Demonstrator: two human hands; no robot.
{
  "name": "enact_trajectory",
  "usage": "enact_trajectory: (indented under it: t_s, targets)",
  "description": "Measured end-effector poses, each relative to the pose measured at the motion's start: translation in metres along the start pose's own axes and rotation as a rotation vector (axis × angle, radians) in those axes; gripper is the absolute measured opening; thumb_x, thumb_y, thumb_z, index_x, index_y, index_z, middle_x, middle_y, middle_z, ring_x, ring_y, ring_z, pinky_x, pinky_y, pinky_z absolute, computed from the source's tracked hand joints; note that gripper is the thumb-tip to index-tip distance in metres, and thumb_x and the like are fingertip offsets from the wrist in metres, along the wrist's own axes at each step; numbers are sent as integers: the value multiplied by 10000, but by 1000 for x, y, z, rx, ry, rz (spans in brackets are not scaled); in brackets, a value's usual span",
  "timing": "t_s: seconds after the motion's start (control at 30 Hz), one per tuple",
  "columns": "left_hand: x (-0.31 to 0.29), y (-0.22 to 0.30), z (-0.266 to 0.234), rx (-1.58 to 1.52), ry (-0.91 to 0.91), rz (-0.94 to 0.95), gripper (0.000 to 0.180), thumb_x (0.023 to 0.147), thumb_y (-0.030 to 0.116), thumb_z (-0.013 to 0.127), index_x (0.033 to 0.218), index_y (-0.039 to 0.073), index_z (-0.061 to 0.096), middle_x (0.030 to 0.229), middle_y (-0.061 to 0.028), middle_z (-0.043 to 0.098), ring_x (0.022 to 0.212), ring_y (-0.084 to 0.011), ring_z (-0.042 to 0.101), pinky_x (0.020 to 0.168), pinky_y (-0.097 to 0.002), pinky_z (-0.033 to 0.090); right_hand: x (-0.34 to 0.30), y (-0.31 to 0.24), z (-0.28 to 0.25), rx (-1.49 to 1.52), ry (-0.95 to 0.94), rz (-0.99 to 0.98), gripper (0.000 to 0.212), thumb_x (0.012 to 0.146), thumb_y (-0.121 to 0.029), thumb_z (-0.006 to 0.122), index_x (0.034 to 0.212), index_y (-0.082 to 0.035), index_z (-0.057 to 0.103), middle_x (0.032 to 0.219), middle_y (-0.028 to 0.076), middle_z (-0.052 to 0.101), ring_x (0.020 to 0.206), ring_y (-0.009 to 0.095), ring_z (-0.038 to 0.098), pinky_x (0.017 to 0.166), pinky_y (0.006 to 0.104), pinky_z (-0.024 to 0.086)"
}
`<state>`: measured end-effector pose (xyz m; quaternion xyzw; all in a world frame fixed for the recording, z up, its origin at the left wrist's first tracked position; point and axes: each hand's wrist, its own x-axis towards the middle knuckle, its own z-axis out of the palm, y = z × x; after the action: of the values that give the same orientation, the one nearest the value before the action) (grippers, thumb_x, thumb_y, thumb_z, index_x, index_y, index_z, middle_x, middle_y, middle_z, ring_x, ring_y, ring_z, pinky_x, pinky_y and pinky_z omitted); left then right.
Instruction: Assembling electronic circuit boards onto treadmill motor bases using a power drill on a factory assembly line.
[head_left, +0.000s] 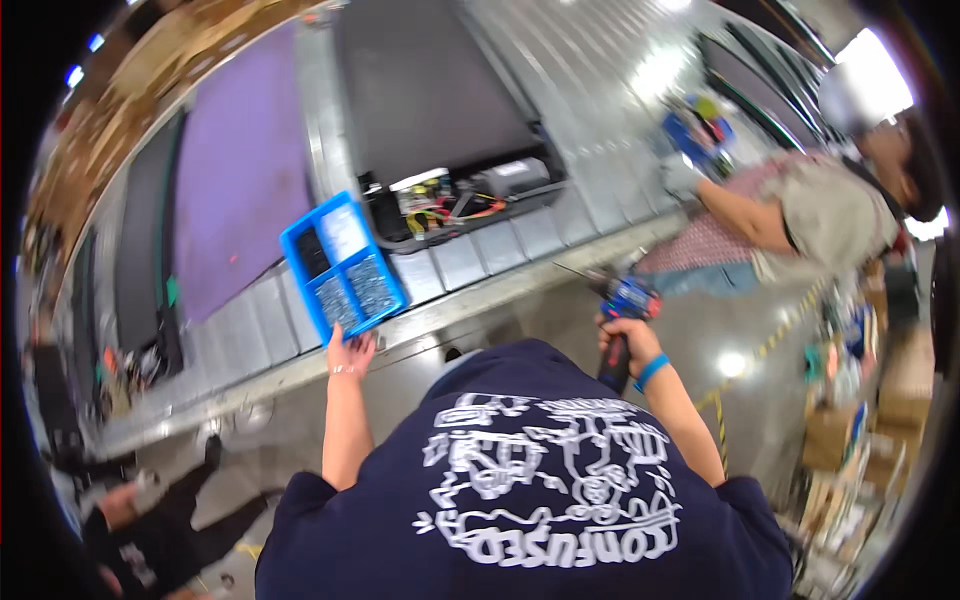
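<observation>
My left hand (352,354) is at the near corner of a blue divided parts tray (389,304), thumb against its wall and the other fingers bent at its edge. Small silver fasteners fill the tray's two near compartments; dark pieces and something white lie in the far ones. My right hand (630,343) is wrapped round the grip of a blue and black cordless drill (632,298), whose long thin bit points left toward the conveyor edge. Beyond the tray lies a long black treadmill-like deck (430,85), with a motor (518,177) and coloured wires exposed at its near end.
A metal roller conveyor (500,245) crosses in front of me. A purple-covered deck (245,170) and a dark one (148,230) lie to the left. At right a co-worker (830,215) reaches to another blue tray (697,135). Cardboard boxes (835,435) stand at far right.
</observation>
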<state>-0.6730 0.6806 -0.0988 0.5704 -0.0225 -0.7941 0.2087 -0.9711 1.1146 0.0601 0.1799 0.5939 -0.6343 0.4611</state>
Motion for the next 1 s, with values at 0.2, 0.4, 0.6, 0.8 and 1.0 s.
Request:
enact_trajectory:
  t_s: [0.2, 0.4, 0.6, 0.8, 1.0]
  targets:
    - [80, -18, 36, -330, 310, 75, 314, 920, 219, 544, 1211, 103, 536, 1268, -132, 536, 1146, -312, 525, 897, -554, 475, 14, -21, -60, -76, -109, -16, 270, 711, -63, 603, 970, 12, 605, 657, 81, 569, 589, 200, 570, 588, 317, 493]
    - [166, -47, -16, 694, 607, 347, 331, 893, 202, 490, 1164, 60, 617, 1166, -111, 640, 1003, -344, 626, 791, -520, 518, -4, -43, -109, -109, -139, 19, 265, 687, -37, 599, 945, 24, 601, 655, 92, 573, 578, 212, 574, 574, 318, 497]
    - [-6, -190, 19, -316, 606, 364, 319, 861, 142, 512, 1136, 20, 621, 1131, -171, 641, 900, -339, 662, 669, -460, 559, -16, -48, -156, -317, -83, -88, 257, 681, -9, 572, 932, 39, 597, 672, 103, 588, 534, 221, 576, 527, 316, 492]
    - [-51, -292, -12, -2, 645, 328, 244, 846, 137, 564, 1033, -13, 608, 1006, -155, 629, 765, -280, 636, 545, -433, 541, -17, -37, -198, -394, -135, -42, 264, 672, 14, 569, 933, 43, 597, 696, 100, 599, 529, 220, 586, 504, 311, 488]
    - [-41, -421, 4, 320, 434, 214, 239, 835, 215, 609, 859, -23, 613, 752, -138, 634, 565, -226, 603, 427, -386, 450, -34, -36, -188, -475, -78, -155, 305, 623, 54, 612, 924, 10, 610, 765, 85, 619, 569, 208, 606, 518, 303, 498]
